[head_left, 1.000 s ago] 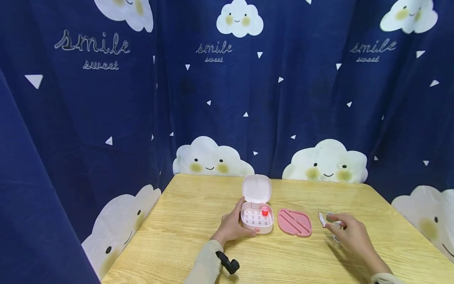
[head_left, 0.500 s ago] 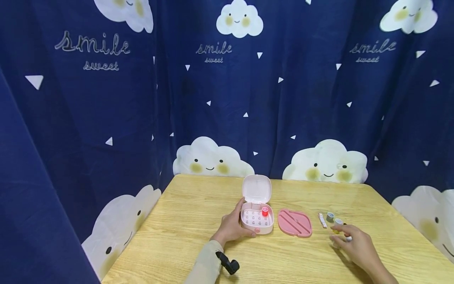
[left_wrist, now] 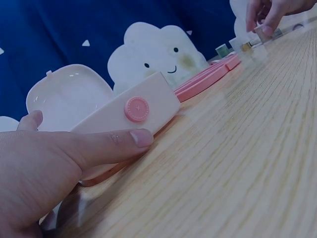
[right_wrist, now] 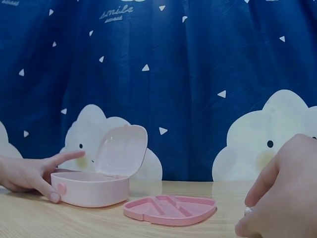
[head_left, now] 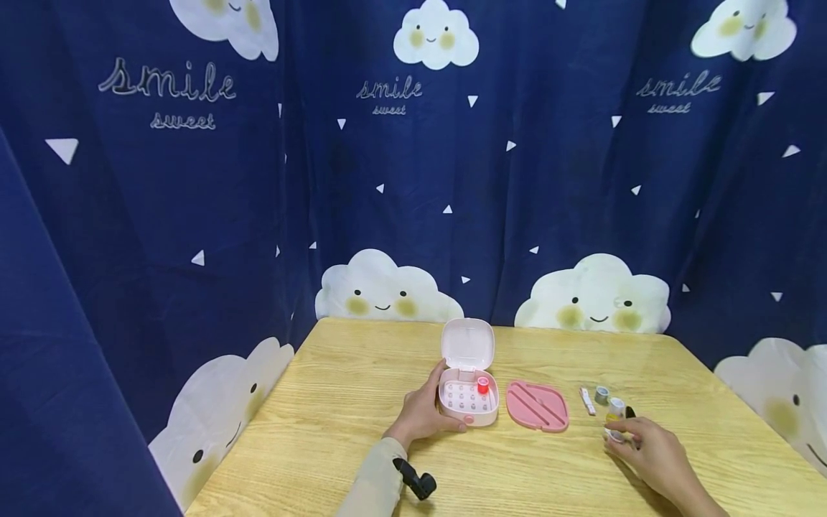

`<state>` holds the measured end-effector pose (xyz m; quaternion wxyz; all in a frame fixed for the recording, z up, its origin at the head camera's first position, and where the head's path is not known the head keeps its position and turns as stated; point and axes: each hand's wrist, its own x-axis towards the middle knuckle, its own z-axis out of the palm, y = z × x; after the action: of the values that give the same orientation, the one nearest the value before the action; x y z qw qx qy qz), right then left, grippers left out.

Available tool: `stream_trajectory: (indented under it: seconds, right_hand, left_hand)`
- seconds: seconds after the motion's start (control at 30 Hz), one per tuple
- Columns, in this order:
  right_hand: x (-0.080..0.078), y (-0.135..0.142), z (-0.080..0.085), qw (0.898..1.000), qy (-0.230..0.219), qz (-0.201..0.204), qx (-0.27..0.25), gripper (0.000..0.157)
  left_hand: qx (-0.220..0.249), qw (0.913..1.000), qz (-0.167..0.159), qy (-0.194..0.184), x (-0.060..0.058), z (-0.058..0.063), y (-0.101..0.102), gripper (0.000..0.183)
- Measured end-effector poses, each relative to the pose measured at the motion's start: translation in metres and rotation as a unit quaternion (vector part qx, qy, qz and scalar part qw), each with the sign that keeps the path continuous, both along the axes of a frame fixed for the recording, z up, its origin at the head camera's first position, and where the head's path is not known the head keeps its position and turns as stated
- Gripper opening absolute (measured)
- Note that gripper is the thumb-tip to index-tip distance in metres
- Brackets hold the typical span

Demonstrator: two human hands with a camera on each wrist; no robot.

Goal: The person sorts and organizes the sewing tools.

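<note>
My left hand [head_left: 418, 414] holds the open pale pink sewing box [left_wrist: 129, 111] at its left side, thumb along the front below the round pink button [left_wrist: 136, 109]. Inside the box, a red thread spool [head_left: 482, 385] stands at the back right among rows of short pegs. Over on the right, my right hand [head_left: 655, 454] pinches a whitish spool [head_left: 615, 435] between thumb and fingers, at or just above the table. Beyond it are a yellow spool [head_left: 611, 418], a white spool [head_left: 617, 406] and a grey-green spool [head_left: 601, 394]. My right fingers partly hide the held spool.
A pink slotted tray [head_left: 538, 406] lies on the wooden table [head_left: 375, 345] right of the box. Between tray and spools is a narrow white strip [head_left: 586, 401]. A small black item [head_left: 629, 412] sits by my right fingers. A blue curtain [head_left: 413, 179] stands behind.
My right hand has moved from over the grey-green spool toward the near end of the row, and its fingers have closed on the whitish spool. The left hand stays on the box.
</note>
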<state>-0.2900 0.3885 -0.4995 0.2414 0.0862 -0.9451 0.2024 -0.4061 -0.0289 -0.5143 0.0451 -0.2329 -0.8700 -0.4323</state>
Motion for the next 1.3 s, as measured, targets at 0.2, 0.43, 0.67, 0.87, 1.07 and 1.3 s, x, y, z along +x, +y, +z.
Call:
stream_trajectory:
  seconds: [0.2,0.43,0.67,0.87,1.07,1.3]
  right_hand:
    - [0.001,0.001,0.002,0.999,-0.047,-0.010,-0.001,0.029]
    - [0.001,0.000,0.001,0.999,-0.043,-0.018,-0.008,0.028]
    - [0.002,-0.007,0.002,0.999,-0.002,-0.025,-0.032,0.029]
    - [0.001,-0.014,0.007,0.999,0.005,-0.029,-0.043,0.030]
    - [-0.006,-0.020,0.005,0.998,0.037,-0.023,-0.049,0.029]
    - [-0.015,-0.035,0.011,0.996,0.063,0.000,-0.066,0.029]
  left_hand:
    - [0.001,1.0000,0.001,-0.004,0.001,0.001,0.000,0.135]
    - [-0.004,1.0000,0.001,0.000,0.001,0.000,0.000,0.135]
    - [-0.006,1.0000,0.003,0.000,0.000,-0.001,0.000,0.136]
    - [-0.005,1.0000,0.005,-0.002,0.001,0.001,0.000,0.135]
    - [-0.001,1.0000,0.004,-0.001,0.002,0.003,0.000,0.135]
    - [-0.004,1.0000,0.004,-0.005,0.001,0.000,0.000,0.136]
